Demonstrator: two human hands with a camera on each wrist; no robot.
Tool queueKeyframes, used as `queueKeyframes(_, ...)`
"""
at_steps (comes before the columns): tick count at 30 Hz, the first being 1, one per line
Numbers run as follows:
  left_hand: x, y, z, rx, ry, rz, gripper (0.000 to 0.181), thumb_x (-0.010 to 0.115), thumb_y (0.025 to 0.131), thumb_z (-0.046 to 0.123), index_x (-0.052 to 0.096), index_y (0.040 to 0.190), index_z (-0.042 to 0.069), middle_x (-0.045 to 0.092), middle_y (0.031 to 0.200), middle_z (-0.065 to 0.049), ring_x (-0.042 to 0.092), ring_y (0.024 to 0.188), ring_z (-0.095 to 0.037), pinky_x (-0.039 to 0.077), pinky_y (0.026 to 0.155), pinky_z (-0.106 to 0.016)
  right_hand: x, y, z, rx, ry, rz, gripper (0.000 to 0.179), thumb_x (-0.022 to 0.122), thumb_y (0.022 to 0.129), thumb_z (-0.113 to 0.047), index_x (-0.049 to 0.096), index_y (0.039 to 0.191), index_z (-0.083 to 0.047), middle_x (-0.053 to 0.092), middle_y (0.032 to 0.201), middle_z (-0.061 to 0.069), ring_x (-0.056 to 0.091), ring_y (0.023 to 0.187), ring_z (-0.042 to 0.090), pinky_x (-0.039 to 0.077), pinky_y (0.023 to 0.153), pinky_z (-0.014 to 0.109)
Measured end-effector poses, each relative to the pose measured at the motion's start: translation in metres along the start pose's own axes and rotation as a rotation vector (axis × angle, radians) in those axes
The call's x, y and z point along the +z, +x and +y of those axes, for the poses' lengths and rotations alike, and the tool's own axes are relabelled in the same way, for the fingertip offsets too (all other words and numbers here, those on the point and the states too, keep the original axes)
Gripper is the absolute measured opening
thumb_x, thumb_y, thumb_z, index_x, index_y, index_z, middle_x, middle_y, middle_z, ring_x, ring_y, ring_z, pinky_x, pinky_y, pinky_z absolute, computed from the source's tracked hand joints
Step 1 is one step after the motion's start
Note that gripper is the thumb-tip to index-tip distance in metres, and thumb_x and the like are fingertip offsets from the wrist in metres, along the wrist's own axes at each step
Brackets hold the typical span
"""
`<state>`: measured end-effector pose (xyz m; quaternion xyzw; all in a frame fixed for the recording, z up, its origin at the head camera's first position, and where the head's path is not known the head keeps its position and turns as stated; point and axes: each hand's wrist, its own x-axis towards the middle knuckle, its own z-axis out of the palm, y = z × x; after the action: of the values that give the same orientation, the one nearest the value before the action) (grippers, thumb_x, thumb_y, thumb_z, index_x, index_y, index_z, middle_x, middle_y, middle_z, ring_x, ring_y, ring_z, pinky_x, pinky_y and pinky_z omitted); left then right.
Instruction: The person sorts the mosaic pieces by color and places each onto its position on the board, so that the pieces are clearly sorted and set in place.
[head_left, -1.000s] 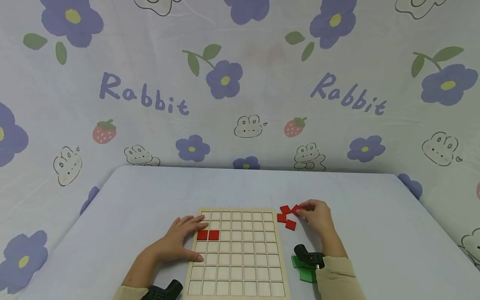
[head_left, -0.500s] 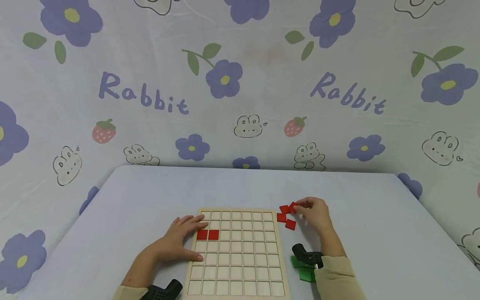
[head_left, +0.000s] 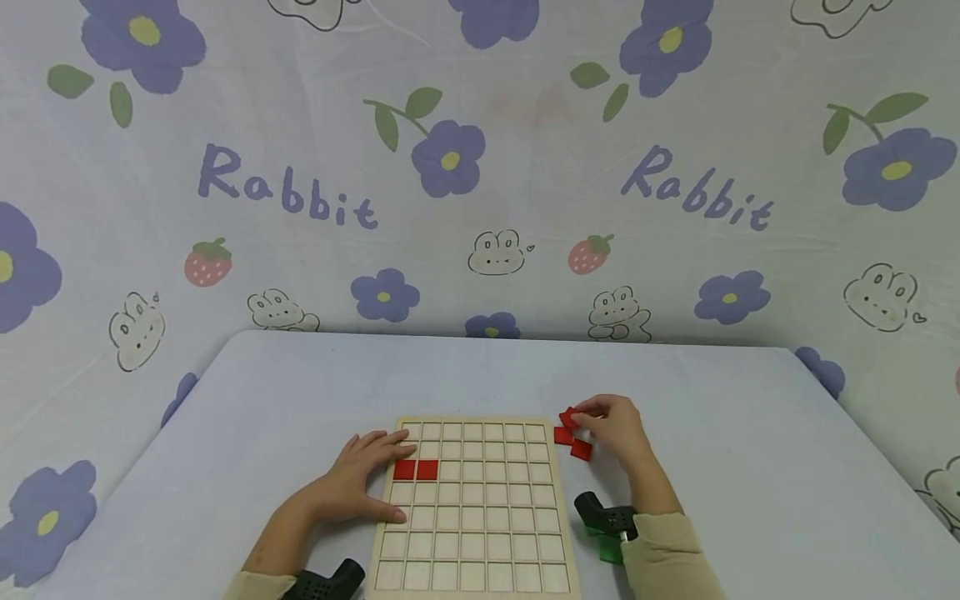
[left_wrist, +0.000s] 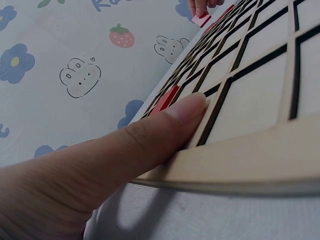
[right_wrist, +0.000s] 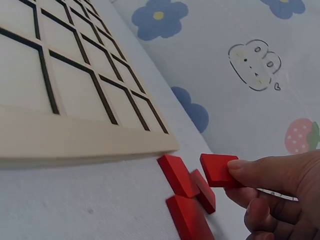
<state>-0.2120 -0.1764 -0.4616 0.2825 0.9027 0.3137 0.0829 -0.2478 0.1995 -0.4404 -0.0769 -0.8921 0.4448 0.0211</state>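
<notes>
Backdrop: pale cloth [head_left: 540, 200] printed with purple flowers [head_left: 448, 158], strawberries [head_left: 588, 255] and outlined rabbits [head_left: 498, 257], standing behind the white table [head_left: 315, 379].
Right hand: at the far right of the board, the right hand [head_left: 617, 427] pinches one red tile [right_wrist: 215, 169] between thumb and fingers; grip narrow.
Held piece: tilted, outside the board's far right corner; right wrist view overlaps it with a loose tile behind, contact cannot be told.
Loose group: three loose red tiles [right_wrist: 177, 176] on the table, clustered just beside the board's right edge, below the held piece.
Board: pale wooden board [head_left: 474, 495], flat, divided into square compartments, seven by seven.
Filled compartments: two placed red tiles [head_left: 427, 470], third row from the far edge, first and second from the left, side by side.
Left hand: fingers spread wide, the left hand [head_left: 356, 482] rests on the board's left rim; thumb tip [left_wrist: 187, 107] reaches over the frame's inner edge.
Near right: green tiles [head_left: 611, 549], partly hidden beneath the black wrist device [head_left: 617, 518]; count unclear.
Sleeves: beige sleeve [head_left: 667, 554] on each arm.
</notes>
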Motion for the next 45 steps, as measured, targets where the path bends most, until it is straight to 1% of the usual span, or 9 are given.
queueKeyframes(7,0.001,0.000,0.000,-0.001,-0.004,0.004,0.088,0.081,0.063,0.049,0.047,0.137,0.015,0.034,0.150,-0.009,0.020,0.139,-0.041,0.002,0.110,-0.065,0.010,-0.003,-0.006,-0.020,0.003,-0.036,0.015,0.066,0.085,-0.010,0.068,0.096,0.000,0.064,0.090,0.013,0.055,0.078,0.019,0.044,0.059,0.022)
queueKeyframes(13,0.001,0.000,0.000,0.006,-0.002,0.006,0.088,0.081,0.063,0.049,0.047,0.137,0.015,0.034,0.150,-0.010,0.021,0.138,-0.042,0.003,0.110,-0.065,0.017,-0.008,-0.012,-0.056,0.019,-0.049,0.014,0.067,0.084,-0.010,0.069,0.094,-0.001,0.066,0.091,0.013,0.057,0.081,0.020,0.046,0.060,0.023)
queueKeyframes(16,0.001,0.000,0.000,0.008,-0.006,0.006,0.087,0.081,0.063,0.048,0.047,0.137,0.014,0.033,0.150,-0.010,0.021,0.138,-0.042,0.003,0.110,-0.066,0.021,-0.010,-0.015,-0.056,0.055,-0.073,0.014,0.067,0.083,-0.010,0.069,0.095,-0.001,0.066,0.091,0.013,0.057,0.078,0.018,0.048,0.058,0.023)
queueKeyframes(21,0.002,0.000,0.000,0.006,-0.011,0.002,0.088,0.081,0.063,0.048,0.047,0.136,0.014,0.033,0.150,-0.010,0.020,0.138,-0.042,0.003,0.110,-0.066,0.025,-0.010,-0.015,-0.037,0.101,-0.099,0.015,0.067,0.084,-0.009,0.068,0.096,-0.001,0.067,0.091,0.013,0.054,0.070,0.015,0.046,0.051,0.025)
queueKeyframes(27,0.001,0.000,0.000,0.015,-0.007,0.007,0.087,0.081,0.063,0.048,0.047,0.136,0.014,0.033,0.150,-0.011,0.021,0.138,-0.042,0.003,0.110,-0.066,0.029,-0.009,-0.016,-0.048,0.136,-0.121,0.015,0.067,0.084,-0.008,0.068,0.096,0.000,0.064,0.084,0.010,0.049,0.062,0.012,0.042,0.049,0.023)
queueKeyframes(32,0.002,-0.001,-0.001,0.006,-0.018,-0.002,0.087,0.081,0.064,0.048,0.047,0.137,0.014,0.032,0.151,-0.011,0.020,0.138,-0.042,0.002,0.110,-0.065,0.035,-0.010,-0.019,-0.072,0.151,-0.158,0.014,0.066,0.083,-0.007,0.068,0.094,0.001,0.064,0.081,0.008,0.049,0.062,0.012,0.042,0.052,0.021)
queueKeyframes(39,0.003,0.000,-0.002,0.015,-0.004,0.013,0.087,0.080,0.064,0.049,0.047,0.137,0.015,0.033,0.150,-0.009,0.021,0.138,-0.041,0.003,0.110,-0.065,0.043,-0.013,-0.032,-0.134,0.175,-0.239,0.015,0.067,0.084,-0.009,0.069,0.095,0.001,0.067,0.089,0.012,0.055,0.070,0.013,0.046,0.057,0.023)
queueKeyframes(42,0.003,0.000,-0.002,0.022,-0.011,0.017,0.086,0.080,0.064,0.048,0.048,0.136,0.015,0.034,0.150,-0.009,0.021,0.138,-0.041,0.003,0.110,-0.065,0.048,-0.014,-0.036,-0.149,0.195,-0.273,0.015,0.067,0.084,-0.009,0.069,0.095,0.001,0.068,0.087,0.011,0.056,0.068,0.014,0.047,0.057,0.024)
queueKeyframes(45,0.002,-0.001,-0.002,0.022,-0.012,0.016,0.086,0.080,0.064,0.048,0.048,0.136,0.015,0.034,0.150,-0.010,0.020,0.139,-0.041,0.002,0.110,-0.065,0.054,-0.014,-0.039,-0.178,0.185,-0.293,0.014,0.068,0.084,-0.010,0.069,0.094,-0.001,0.067,0.085,0.009,0.056,0.067,0.013,0.047,0.057,0.023)
